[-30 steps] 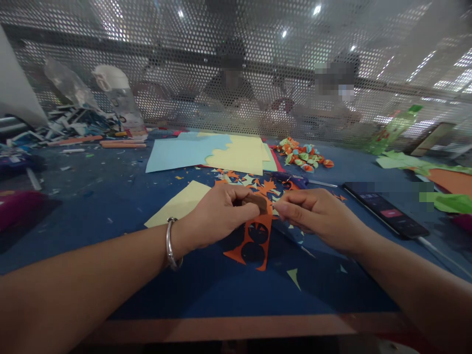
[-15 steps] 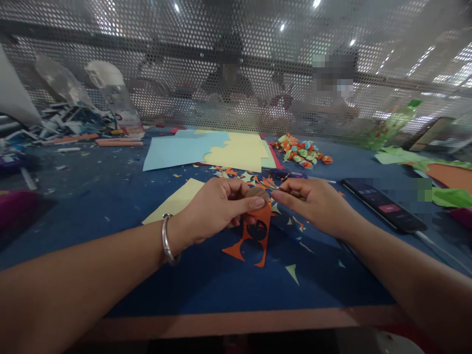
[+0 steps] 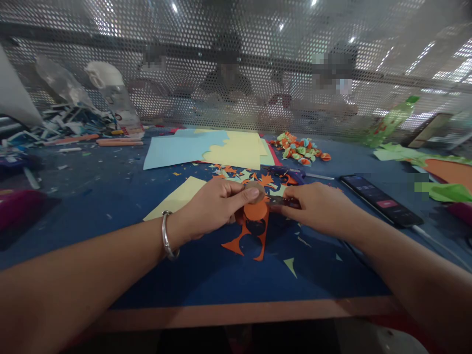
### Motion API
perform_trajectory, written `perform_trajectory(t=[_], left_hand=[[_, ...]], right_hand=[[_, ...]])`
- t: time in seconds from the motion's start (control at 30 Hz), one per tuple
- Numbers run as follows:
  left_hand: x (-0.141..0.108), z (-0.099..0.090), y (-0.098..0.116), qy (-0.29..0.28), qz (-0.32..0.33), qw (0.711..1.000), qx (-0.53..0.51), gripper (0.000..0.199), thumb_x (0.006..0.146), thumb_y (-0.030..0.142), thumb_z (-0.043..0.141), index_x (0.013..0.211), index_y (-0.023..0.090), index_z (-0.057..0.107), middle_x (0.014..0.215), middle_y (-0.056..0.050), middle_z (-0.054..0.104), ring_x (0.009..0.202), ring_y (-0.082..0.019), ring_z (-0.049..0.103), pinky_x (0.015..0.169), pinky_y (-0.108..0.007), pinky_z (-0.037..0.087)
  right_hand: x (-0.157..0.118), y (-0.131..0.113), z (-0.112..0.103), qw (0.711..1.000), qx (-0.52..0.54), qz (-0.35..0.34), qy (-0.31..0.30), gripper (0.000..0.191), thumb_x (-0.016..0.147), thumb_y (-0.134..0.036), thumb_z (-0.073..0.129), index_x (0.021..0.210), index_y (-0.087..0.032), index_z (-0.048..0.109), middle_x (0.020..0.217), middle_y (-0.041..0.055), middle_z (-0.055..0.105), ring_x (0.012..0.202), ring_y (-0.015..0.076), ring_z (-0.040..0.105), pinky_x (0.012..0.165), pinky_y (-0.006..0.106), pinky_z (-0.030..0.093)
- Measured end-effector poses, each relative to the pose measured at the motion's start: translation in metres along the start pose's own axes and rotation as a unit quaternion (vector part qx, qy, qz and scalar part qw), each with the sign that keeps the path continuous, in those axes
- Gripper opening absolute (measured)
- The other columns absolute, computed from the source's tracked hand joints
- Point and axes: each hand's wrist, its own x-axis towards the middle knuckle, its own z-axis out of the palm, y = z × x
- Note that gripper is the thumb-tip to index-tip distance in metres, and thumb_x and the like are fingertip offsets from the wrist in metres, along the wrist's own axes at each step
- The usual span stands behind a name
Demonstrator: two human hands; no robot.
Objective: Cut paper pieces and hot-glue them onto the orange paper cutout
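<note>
My left hand, with a silver bangle at the wrist, pinches a small brown disc against orange paper. Round holes are cut in the hanging part of this paper, and an orange circle shows just below the disc. To the right, the fingers of my right hand are closed on a slim dark tool, its end close to the orange paper. The tool's exact kind is unclear. Under and behind both hands lie orange and pale green paper scraps.
Blue and yellow sheets lie behind the hands, beside a heap of small curled paper pieces. A purple-handled tool and a corded phone are to the right. A clear bottle stands at the back left.
My left thumb and the brown disc have shifted slightly left, showing more of the orange circle. The dark tool in my right hand has turned and shows more of its length.
</note>
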Motion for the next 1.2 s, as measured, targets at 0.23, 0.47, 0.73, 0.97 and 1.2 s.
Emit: perform_trajectory(t=[0.23,0.47,0.73,0.97,1.2], left_hand=[[0.002,-0.002,0.001,-0.005,0.044,0.996,0.074,0.046,0.095,0.055,0.052,0.067,0.018,0.051,0.055,0.007,0.036,0.050,-0.008,0.039,0.051,-0.023,0.028],[-0.002,0.004,0.002,-0.034,0.088,0.984,0.150,0.045,0.097,0.050,0.052,0.065,0.018,0.049,0.060,0.006,0.036,0.056,-0.010,0.032,0.053,-0.025,0.024],[0.002,0.004,-0.001,-0.035,0.100,0.989,0.106,0.045,0.093,0.051,0.057,0.064,0.017,0.050,0.060,0.006,0.038,0.056,-0.008,0.033,0.052,-0.024,0.025],[0.007,-0.005,0.002,-0.006,0.001,0.998,0.065,0.035,0.089,0.048,0.065,0.074,0.018,0.059,0.058,0.003,0.056,0.047,-0.008,0.052,0.044,-0.020,0.036],[0.009,-0.006,0.000,0.032,-0.052,0.995,-0.077,0.028,0.093,0.045,0.063,0.085,0.019,0.056,0.056,-0.002,0.069,0.044,-0.012,0.061,0.042,-0.019,0.044]], right_hand=[[0.001,0.001,-0.002,0.977,0.199,-0.011,0.069,0.045,0.089,-0.063,0.058,0.072,-0.021,0.056,0.059,-0.0018,0.051,0.055,0.0132,0.043,0.052,0.028,0.026],[-0.002,-0.012,0.000,0.882,0.463,-0.081,0.018,0.041,0.083,-0.059,0.070,0.083,-0.018,0.064,0.067,-0.0032,0.051,0.057,0.0096,0.040,0.051,0.024,0.029],[-0.001,-0.010,0.002,0.813,0.579,-0.052,-0.041,0.039,0.080,-0.052,0.077,0.080,-0.016,0.062,0.058,-0.0083,0.042,0.045,0.0040,0.029,0.042,0.023,0.017],[-0.001,0.001,-0.011,0.808,0.582,-0.018,-0.086,0.039,0.076,-0.050,0.079,0.077,-0.016,0.061,0.052,-0.0103,0.036,0.043,0.0029,0.020,0.041,0.024,0.010],[0.010,0.031,-0.010,0.904,0.392,-0.066,-0.155,0.034,0.082,-0.049,0.072,0.076,-0.017,0.064,0.057,-0.0074,0.041,0.049,0.0059,0.027,0.046,0.024,0.017]])
